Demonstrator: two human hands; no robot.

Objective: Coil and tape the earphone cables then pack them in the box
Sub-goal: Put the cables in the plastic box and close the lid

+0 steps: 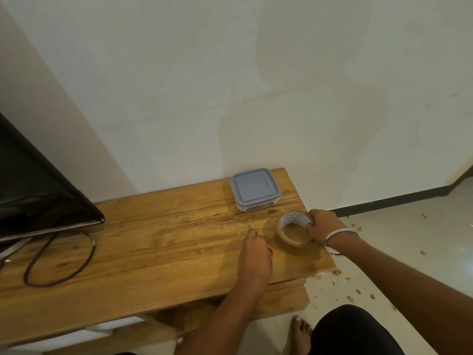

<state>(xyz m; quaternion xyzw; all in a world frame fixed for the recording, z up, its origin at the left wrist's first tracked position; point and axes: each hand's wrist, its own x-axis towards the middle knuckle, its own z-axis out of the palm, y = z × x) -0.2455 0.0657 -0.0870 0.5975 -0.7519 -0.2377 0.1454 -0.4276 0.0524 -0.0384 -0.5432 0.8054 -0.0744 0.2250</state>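
1. Two hands were at work on the table (143, 252). The right hand (323, 228) gripped the tape roll (294, 230), fingers curled over its rim, and the roll stood tilted on the wood near the right edge.
2. The left hand (254, 257) was closed around scissors (251, 226). Only the metal tips showed past the fingers, and a bit of orange handle under the palm.
3. The box (256, 189) stood behind the roll, near the wall, apart from both hands. Its blue lid was on.
4. The earphone cables I could not find for sure. A dark cable (61, 262) lay in a loose loop at the left, near a screen (38, 190), but it seemed to belong to the screen.
5. My judgement: the task was at an early stage or at a taping step. No taped coil was visible, and what the closed box held could not be seen. Cutting tape, binding the coil, opening the box and packing seemed still left.
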